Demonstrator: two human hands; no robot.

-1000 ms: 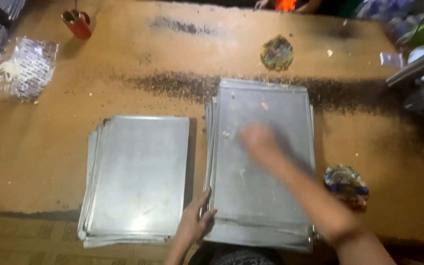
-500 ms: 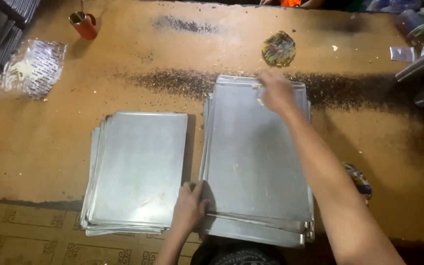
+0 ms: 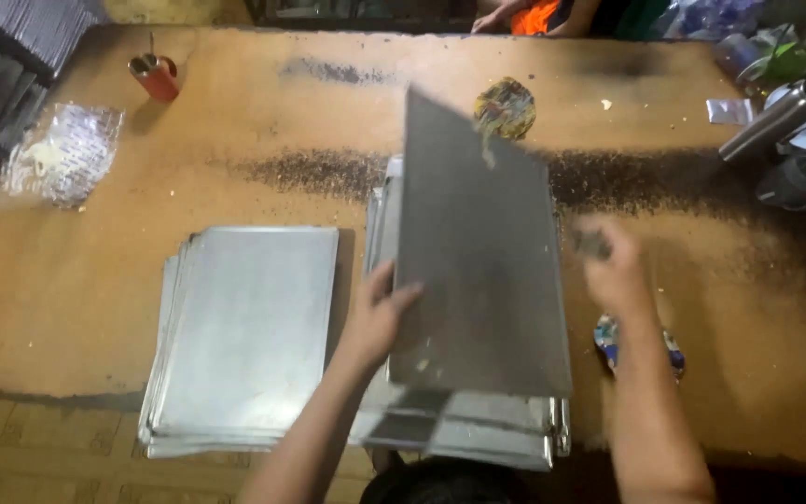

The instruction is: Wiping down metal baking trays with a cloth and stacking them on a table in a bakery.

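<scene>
The left hand (image 3: 380,317) grips the left edge of a flat, dull grey rectangular metal sheet (image 3: 478,252), tilted up over the right stack of shiny metal trays (image 3: 464,425). The right hand (image 3: 613,266) is blurred at the sheet's right edge; I cannot tell its grip. A second tray stack (image 3: 244,331) lies left on the worn brown wooden table (image 3: 95,280).

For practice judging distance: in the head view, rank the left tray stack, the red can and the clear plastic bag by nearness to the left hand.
1. Left tray stack, beside the left hand.
2. Clear plastic bag, far left.
3. Red can, upper left; nearly level with the bag, barely farther.
</scene>
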